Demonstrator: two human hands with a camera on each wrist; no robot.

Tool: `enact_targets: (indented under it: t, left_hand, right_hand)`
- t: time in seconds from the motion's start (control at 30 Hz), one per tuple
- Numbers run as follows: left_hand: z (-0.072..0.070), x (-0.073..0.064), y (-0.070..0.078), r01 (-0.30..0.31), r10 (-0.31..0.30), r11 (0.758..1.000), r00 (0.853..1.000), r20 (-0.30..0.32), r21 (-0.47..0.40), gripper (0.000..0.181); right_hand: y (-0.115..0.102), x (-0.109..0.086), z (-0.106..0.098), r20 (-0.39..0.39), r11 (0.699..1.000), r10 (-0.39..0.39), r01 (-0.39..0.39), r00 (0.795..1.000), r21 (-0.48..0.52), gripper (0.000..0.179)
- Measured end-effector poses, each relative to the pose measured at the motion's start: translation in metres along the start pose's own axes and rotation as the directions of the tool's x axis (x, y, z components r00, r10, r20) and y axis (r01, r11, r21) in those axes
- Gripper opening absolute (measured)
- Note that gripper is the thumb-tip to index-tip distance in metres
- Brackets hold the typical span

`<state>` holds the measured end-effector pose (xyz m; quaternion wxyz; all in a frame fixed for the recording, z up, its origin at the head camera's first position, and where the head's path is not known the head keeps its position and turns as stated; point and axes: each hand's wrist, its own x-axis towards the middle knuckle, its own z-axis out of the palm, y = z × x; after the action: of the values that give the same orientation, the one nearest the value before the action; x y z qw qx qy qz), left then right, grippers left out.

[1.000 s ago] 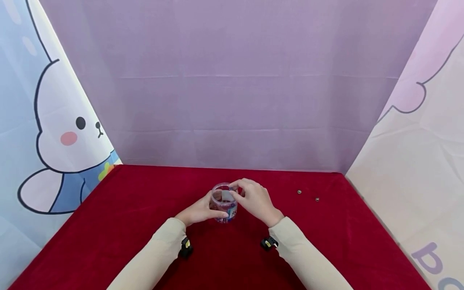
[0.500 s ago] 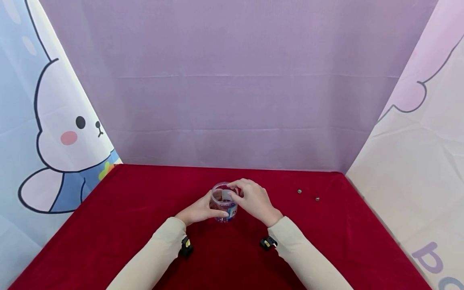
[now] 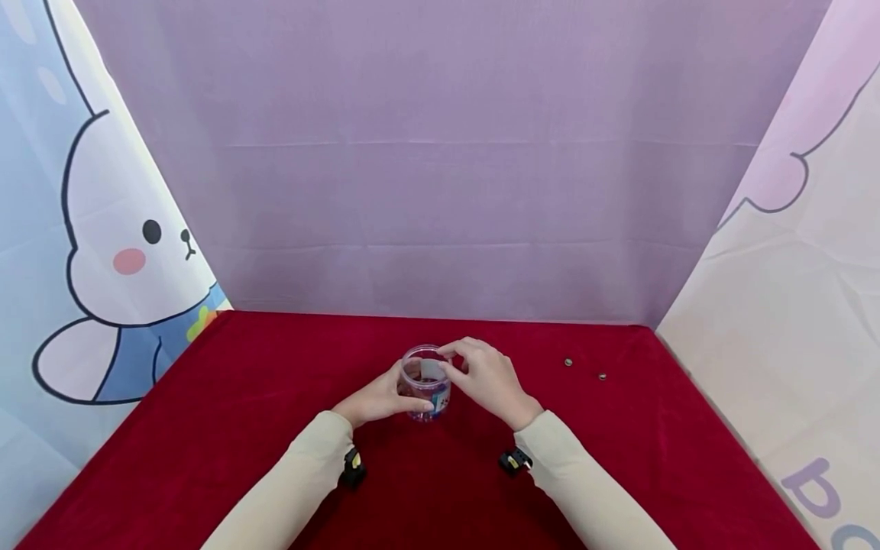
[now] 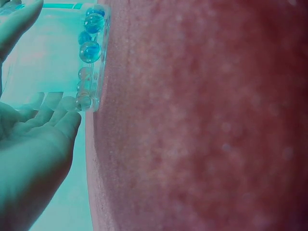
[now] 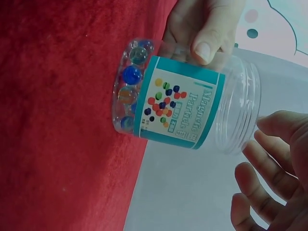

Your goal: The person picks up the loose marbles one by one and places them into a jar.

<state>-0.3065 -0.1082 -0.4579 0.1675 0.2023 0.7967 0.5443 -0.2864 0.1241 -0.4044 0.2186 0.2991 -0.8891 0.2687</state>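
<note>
A clear plastic jar (image 3: 425,382) without a lid stands upright on the red cloth. My left hand (image 3: 380,399) grips its side, thumb across the front and fingers behind. Glass marbles (image 5: 132,74), several of them blue or clear, lie at the bottom of the jar, below a teal-and-white label (image 5: 180,103). My right hand (image 3: 486,378) is at the jar's right rim, fingers loosely bent and nothing seen between them. In the right wrist view its fingertips are close to the rim; whether they touch it I cannot tell. The left wrist view shows marbles (image 4: 90,51) through the wall.
Two loose marbles, a left one (image 3: 568,362) and a right one (image 3: 602,376), lie on the cloth right of my right hand. A purple fabric wall (image 3: 440,191) rises behind the red cloth (image 3: 289,359), with printed panels on both sides.
A small bluish marble seen at my right fingertips one second ago is no longer there. The right hand has shifted slightly to the right. My left hand and the jar stay put.
</note>
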Motion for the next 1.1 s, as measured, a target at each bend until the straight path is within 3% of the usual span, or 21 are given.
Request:
enact_targets:
  t: [0.43, 1.1]
  left_hand:
    - [0.0, -0.002, 0.0, 0.009, -0.009, 1.0, 1.0, -0.022, 0.014, 0.086]
    - [0.0, -0.007, 0.007, 0.005, -0.004, 1.0, 1.0, -0.024, 0.016, 0.085]
  right_hand:
    - [0.014, -0.007, -0.008, 0.005, 0.998, 0.051, -0.05, 0.999, -0.043, 0.022]
    - [0.049, -0.03, -0.04, 0.018, 0.979, 0.175, -0.173, 0.984, -0.109, 0.024]
